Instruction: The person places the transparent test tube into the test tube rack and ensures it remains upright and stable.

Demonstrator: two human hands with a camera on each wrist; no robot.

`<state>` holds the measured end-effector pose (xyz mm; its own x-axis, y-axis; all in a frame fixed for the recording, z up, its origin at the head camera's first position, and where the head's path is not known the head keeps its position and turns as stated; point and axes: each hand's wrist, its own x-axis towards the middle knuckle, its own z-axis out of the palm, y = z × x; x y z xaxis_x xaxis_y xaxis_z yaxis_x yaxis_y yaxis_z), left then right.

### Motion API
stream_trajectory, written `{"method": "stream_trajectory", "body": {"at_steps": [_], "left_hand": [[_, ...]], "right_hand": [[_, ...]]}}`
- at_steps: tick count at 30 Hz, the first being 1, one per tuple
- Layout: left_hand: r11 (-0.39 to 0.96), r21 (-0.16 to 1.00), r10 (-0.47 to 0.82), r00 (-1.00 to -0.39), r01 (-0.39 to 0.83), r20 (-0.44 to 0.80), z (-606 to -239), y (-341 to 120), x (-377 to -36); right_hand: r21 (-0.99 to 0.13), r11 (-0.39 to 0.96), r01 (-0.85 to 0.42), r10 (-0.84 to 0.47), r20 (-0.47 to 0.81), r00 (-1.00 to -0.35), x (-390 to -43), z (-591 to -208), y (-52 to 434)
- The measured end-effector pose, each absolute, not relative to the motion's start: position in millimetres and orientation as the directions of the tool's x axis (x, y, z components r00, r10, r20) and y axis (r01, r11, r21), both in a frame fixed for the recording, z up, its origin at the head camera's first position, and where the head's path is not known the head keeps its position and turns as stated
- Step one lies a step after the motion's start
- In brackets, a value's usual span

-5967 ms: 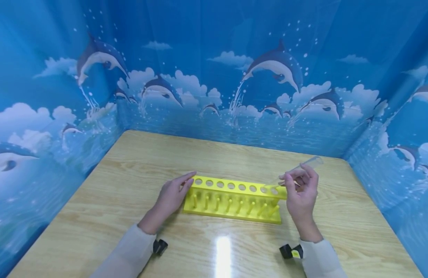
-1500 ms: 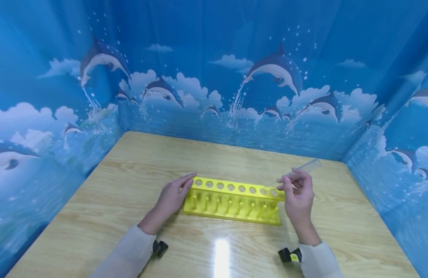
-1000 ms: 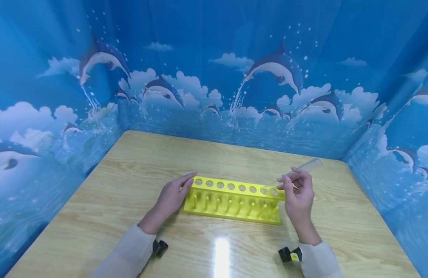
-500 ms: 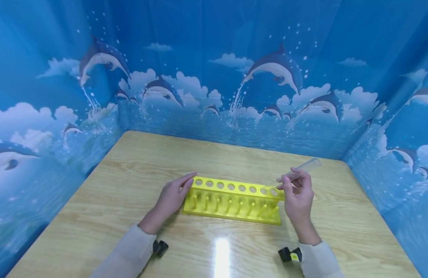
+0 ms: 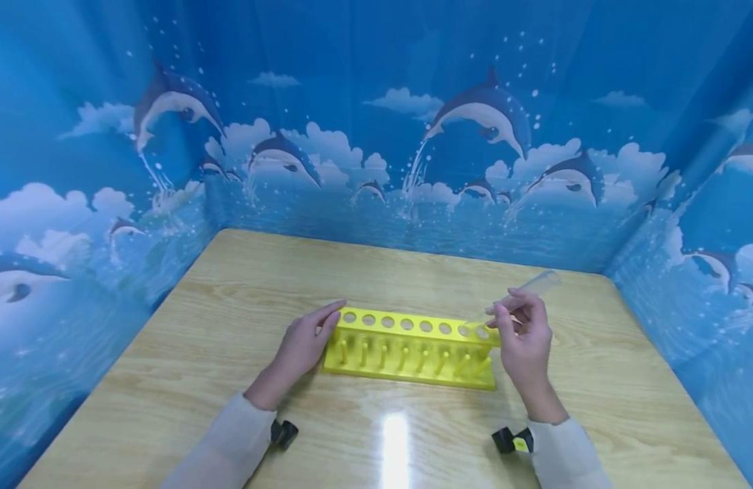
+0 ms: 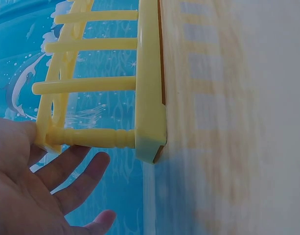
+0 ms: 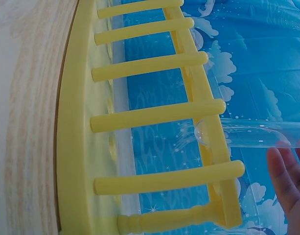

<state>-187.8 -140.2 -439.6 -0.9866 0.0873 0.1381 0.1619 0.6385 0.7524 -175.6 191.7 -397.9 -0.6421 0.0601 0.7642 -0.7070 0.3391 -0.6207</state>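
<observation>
The yellow test tube rack (image 5: 411, 343) stands near the middle of the wooden table (image 5: 187, 353), its row of round holes facing up. At its left end the left hand (image 5: 300, 346) rests with straight, relaxed fingers (image 6: 66, 169) against the corner post, steadying it without gripping. At the right end the right hand (image 5: 523, 339) pinches a clear test tube (image 5: 517, 295) between thumb and fingertips; the tube is tilted, its rounded bottom (image 7: 202, 133) right at the top rail by the last holes. The step in hand looks like seating the tube. The next move probably calls for tipping it upright, centring the bottom over one hole and lowering it gently.
</observation>
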Motion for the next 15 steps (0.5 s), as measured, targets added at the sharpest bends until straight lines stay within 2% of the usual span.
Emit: {"method": "stream_trajectory", "body": {"at_steps": [8,15], "left_hand": [[0.642,0.751,0.086,-0.987,0.158,0.135,-441,-139,-189],[0.645,0.751,0.076,-0.989,0.145,0.126,-440,-139,-190]], "right_hand": [[-0.618,0.339,-0.709,0.047,0.764,-0.644,-184,-409,199],[-0.664,0.372,-0.649,0.053,0.713,-0.699,-183,-409,200]]}}
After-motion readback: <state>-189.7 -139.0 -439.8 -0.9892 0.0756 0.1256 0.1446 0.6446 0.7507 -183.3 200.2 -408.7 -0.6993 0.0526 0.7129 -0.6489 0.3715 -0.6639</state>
